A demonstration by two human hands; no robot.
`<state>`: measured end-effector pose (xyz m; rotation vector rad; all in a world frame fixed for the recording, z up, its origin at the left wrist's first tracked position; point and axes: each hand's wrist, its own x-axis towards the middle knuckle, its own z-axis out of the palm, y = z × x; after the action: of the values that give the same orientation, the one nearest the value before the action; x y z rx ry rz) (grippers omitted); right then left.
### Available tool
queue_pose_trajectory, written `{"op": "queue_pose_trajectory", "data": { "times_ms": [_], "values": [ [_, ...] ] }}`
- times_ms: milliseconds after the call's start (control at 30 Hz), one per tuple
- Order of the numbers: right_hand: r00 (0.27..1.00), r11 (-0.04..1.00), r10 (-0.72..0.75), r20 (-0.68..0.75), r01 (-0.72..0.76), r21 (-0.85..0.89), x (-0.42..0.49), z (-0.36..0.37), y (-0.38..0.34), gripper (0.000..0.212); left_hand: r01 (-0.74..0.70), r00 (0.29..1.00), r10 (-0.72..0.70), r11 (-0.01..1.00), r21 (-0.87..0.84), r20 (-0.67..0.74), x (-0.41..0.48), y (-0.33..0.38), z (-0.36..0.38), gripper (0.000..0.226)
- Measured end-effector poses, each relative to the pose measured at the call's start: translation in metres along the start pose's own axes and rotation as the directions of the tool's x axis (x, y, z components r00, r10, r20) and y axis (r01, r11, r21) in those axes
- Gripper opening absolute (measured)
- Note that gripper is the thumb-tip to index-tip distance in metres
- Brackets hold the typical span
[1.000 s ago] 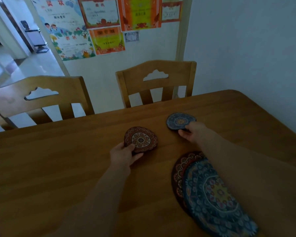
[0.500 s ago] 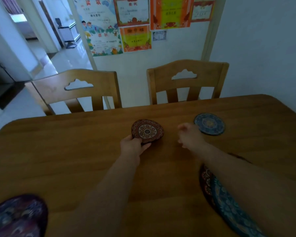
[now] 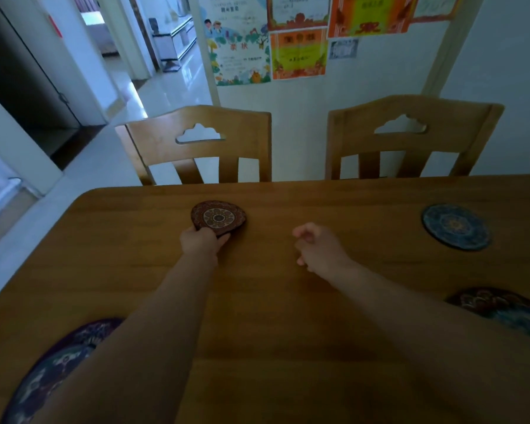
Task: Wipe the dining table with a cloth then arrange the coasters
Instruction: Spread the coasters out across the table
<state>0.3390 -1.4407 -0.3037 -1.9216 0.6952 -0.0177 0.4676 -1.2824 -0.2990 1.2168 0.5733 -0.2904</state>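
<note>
On the wooden dining table my left hand grips the near edge of a small red patterned coaster stack near the far edge. My right hand hovers over bare wood at the middle, fingers loosely curled and holding nothing. A blue round coaster lies flat at the far right, apart from both hands. A large dark patterned mat lies at the near left, partly under my left forearm. Another large mat shows at the right, partly hidden by my right arm.
Two wooden chairs are pushed in at the far side of the table. Behind them is a wall with colourful posters. A tiled hallway opens at the left.
My right hand let go of the blue coaster and drew back toward the middle. My left hand slid the red coaster stack leftward along the far edge. The view turned left.
</note>
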Motion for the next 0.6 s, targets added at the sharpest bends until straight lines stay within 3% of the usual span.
{"op": "queue_pose_trajectory", "data": {
  "times_ms": [233,400,600],
  "values": [
    [0.996,1.0,0.014,0.09,-0.016,0.024,-0.001,0.028,-0.016,0.022,-0.005,0.999,0.005,1.0,-0.008,-0.041,0.009,0.01,-0.011,0.049],
    [0.991,1.0,0.029,0.132,-0.03,0.002,-0.012,0.039,-0.026,0.023,-0.003,0.998,0.013,0.986,0.165,-0.055,0.0,0.011,-0.03,0.049],
    [0.985,1.0,0.023,0.171,-0.023,-0.005,-0.05,0.059,-0.037,0.019,-0.026,1.0,0.026,0.982,0.189,0.001,-0.043,-0.007,-0.071,0.03]
  ]
}}
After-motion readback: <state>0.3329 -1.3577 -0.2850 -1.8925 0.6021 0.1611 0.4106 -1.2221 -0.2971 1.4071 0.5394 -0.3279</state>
